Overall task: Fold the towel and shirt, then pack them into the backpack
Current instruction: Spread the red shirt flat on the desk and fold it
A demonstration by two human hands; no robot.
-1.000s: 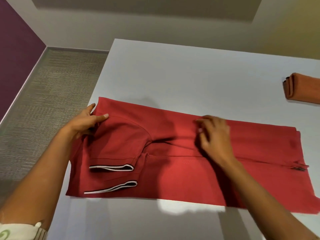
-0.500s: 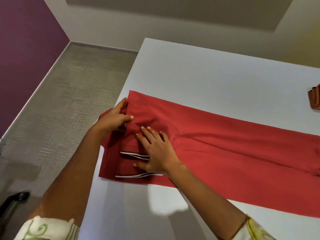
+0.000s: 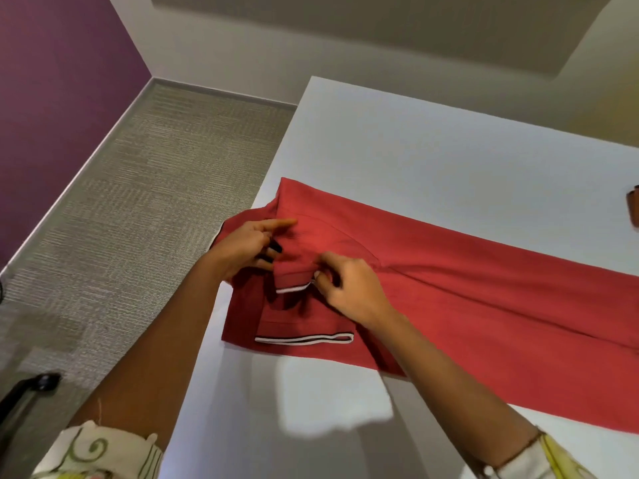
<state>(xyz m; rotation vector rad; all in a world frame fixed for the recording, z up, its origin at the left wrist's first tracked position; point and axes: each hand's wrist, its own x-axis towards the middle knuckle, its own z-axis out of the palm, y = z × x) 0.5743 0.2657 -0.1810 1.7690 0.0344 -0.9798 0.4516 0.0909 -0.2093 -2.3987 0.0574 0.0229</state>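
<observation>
Head view, 1 cam only.

- 1 counter (image 3: 449,150), white, runs from centre to right of frame; its left edge drops to the floor.
- 1 shirt (image 3: 484,305), red, laid flat as a long band across the counter, left to right, right end cut by the frame. Left end sits at the counter's left edge, w/ a bit hanging past it.
- 2 sleeve cuffs at the left end, both w/ white-and-dark trim: far cuff (image 3: 294,289) raised off the cloth, near cuff (image 3: 304,339) lying flat by the shirt's near edge.
- 2 hands, both on the shirt's left end.
  - Left hand (image 3: 247,247): at the far-left corner, thumb over the cloth, fingers curled under the fold, gripping it.
  - Right hand (image 3: 349,292): just right of the far cuff, fingertips pinching the sleeve by its trim. Blurred, so exact finger lay unclear.
- 1 towel (image 3: 633,209), orange-brown, on the counter at the far right edge of frame; only a sliver shows, well apart from the hands.
- 2 patterned garment cuffs (image 3: 103,451) on the forearms, bottom of frame.
- Grey carpet floor (image 3: 155,202) on the left, purple wall (image 3: 52,98) beyond it.
- 1 dark object (image 3: 27,392) near-left on the floor side; can't tell what.
</observation>
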